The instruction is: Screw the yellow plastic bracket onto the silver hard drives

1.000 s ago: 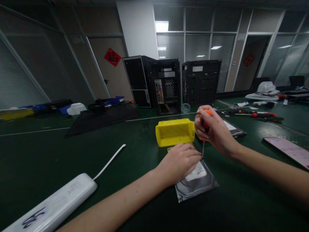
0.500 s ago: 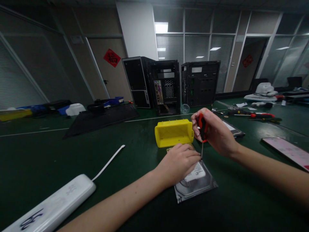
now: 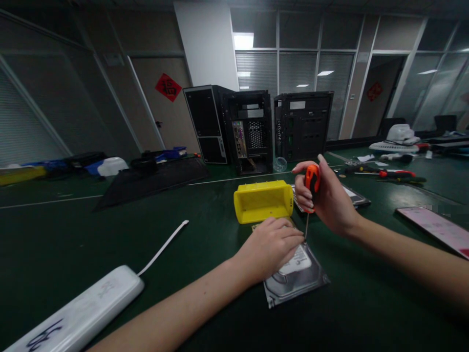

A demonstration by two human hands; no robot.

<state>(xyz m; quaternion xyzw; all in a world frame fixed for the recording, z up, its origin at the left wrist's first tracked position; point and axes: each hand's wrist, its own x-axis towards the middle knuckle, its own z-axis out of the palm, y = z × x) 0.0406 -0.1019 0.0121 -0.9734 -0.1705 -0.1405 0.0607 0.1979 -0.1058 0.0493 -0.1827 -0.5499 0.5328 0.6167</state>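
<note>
A silver hard drive (image 3: 297, 281) lies flat on the green table (image 3: 205, 244) just in front of me. My left hand (image 3: 271, 247) rests palm down on its far half, fingers curled over the top, pressing it still. My right hand (image 3: 322, 198) grips the orange and black handle of a screwdriver (image 3: 310, 188), held upright. Its thin shaft points down and the tip meets the drive's right edge beside my left fingertips. A yellow plastic bin (image 3: 263, 200) lies on its side right behind the drive.
A white power strip (image 3: 78, 315) with its cable lies near left. Two open black computer cases (image 3: 256, 128) stand at the back. A black panel (image 3: 154, 181) lies left of them. Tools (image 3: 397, 175), a flat device (image 3: 437, 230) and a dark tray (image 3: 353, 195) sit to the right.
My right hand has turned on the screwdriver handle, fingers shifting round it, while the tip stays on the same spot of the drive. My left hand has not moved.
</note>
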